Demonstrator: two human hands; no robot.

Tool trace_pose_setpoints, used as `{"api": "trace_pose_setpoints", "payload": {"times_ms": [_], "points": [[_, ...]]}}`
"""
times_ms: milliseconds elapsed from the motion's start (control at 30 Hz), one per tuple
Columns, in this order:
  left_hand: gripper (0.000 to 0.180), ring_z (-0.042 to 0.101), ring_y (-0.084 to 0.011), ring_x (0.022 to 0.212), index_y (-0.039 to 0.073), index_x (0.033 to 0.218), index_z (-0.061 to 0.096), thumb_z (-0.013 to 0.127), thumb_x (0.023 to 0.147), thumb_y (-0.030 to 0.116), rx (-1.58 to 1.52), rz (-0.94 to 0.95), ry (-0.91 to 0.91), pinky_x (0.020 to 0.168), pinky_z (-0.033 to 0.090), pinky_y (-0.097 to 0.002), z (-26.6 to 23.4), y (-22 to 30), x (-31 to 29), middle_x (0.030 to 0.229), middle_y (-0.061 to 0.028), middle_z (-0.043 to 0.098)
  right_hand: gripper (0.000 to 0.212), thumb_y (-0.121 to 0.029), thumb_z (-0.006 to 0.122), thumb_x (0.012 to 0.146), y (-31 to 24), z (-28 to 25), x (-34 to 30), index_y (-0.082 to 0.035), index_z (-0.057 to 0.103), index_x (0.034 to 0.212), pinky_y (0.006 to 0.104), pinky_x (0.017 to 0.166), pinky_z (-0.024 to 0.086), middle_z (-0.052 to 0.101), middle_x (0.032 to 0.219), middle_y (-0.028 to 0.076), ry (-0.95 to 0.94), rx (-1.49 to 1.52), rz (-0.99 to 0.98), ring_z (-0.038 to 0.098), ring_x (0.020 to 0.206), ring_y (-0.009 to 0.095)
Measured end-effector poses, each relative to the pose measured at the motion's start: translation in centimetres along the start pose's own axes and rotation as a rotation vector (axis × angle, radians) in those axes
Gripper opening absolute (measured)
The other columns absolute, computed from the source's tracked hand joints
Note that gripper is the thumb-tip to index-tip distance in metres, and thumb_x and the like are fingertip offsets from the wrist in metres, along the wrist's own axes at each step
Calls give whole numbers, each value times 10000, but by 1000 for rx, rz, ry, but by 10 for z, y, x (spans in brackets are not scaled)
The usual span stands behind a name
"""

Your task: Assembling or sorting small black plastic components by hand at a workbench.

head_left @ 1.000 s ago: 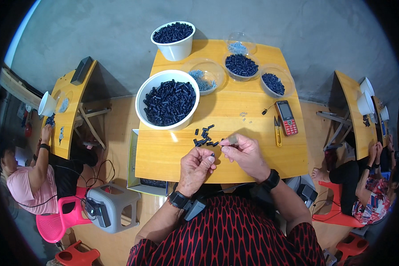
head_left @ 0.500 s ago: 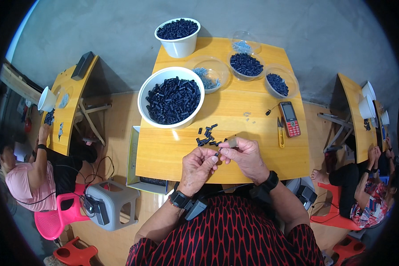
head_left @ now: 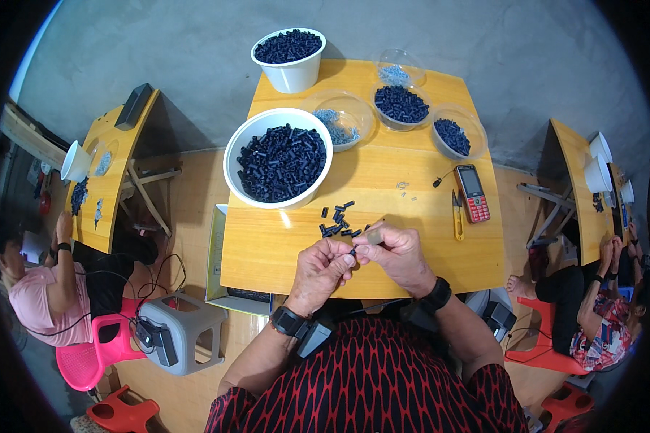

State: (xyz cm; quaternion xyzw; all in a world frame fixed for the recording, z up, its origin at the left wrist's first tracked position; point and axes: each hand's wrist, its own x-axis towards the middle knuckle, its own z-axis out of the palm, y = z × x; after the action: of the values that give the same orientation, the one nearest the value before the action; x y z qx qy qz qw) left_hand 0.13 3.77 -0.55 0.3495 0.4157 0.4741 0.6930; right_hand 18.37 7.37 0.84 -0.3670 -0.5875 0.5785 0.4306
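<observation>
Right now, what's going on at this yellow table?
A person in a red-and-black patterned top sits at the yellow wooden table. The left hand and right hand meet over the near edge, fingers pinching a small black plastic piece between them. A loose scatter of small black pieces lies just beyond the hands. Behind it stands a large white bowl full of the same black parts. Other people work at side tables.

One screen noted: a small red rectangular keypad phone lies flat on the yellow wooden table, right of centre, its dark display at the far end. No packages, labels or signs visible.
</observation>
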Motion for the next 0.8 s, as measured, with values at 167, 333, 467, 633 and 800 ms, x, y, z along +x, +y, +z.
{"api": "trace_pose_setpoints", "payload": {"times_ms": [167,333,467,633,800], "points": [[75,586,-70,636,9,967,584,636,933,51,4,-1,10,537,463,-192,0,0,0,911,-126,709,42,23,654,882,1,-1,1,61,671,885,242,664,542,652,861,86,-14,-79,-42,645,731,109],[77,585,-75,629,7,958,576,637,929,44,11,31,26,533,466,-197,2,-3,-1,892,-125,705,43,31,651,876,-4,1,2,60,658,846,248,665,541,660,846,96,-26,-55,16,645,734,116],[77,586,-79,629,5,966,574,633,926,34,54,-1,27,533,469,-198,6,1,-4,882,-118,702,45,39,641,879,-2,-5,0,64,676,893,254,681,544,662,853,91,-127,-185,-111,651,754,126],[73,597,-90,637,-4,979,602,631,925,35,38,-15,41,553,481,-204,4,2,-1,881,-108,700,34,51,630,879,-10,-5,0,72,655,891,254,716,545,653,859,74,-138,-76,-1,644,781,113],[72,622,-108,672,-11,978,627,629,923,35,-11,-27,52,577,502,-222,3,3,0,877,-96,696,167,25,663,873,-15,0,-5,58,632,1034,287,825,558,645,857,66,-89,-26,74,678,907,158]]}}
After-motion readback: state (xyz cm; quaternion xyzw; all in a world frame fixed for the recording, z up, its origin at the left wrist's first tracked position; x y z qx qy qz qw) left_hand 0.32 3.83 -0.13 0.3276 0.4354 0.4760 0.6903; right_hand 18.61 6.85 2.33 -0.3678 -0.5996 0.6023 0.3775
